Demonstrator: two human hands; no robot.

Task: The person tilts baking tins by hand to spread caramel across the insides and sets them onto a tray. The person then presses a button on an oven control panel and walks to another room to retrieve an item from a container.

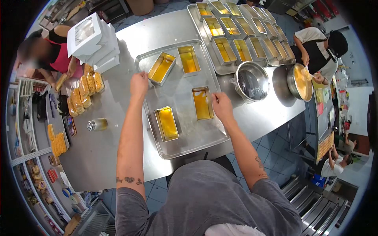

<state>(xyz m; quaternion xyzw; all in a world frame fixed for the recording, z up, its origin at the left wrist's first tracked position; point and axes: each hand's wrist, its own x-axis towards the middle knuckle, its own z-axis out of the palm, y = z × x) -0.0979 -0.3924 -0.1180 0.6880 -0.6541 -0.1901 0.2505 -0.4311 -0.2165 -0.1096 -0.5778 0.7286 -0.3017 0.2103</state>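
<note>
A large metal tray (185,145) lies on the steel table, bearing several rectangular tins with yellow liquid inside. My left hand (139,84) is closed at the tray's left edge, close to a tilted tin (162,68); what its fingers hold, if anything, is too small to tell. My right hand (222,105) has its fingers pressed together beside the right tin (202,103), and I cannot make out anything in them. Another tin (189,60) stands at the top of the tray, and one more (167,123) at the lower left.
Filled tins crowd two trays (230,70) at the back right. Beside them are a wrapped metal bowl (252,81) and a co-worker's bowl of batter (301,82). White boxes (92,43), bagged food (80,94) and a can (97,124) are left; another person handles a bag.
</note>
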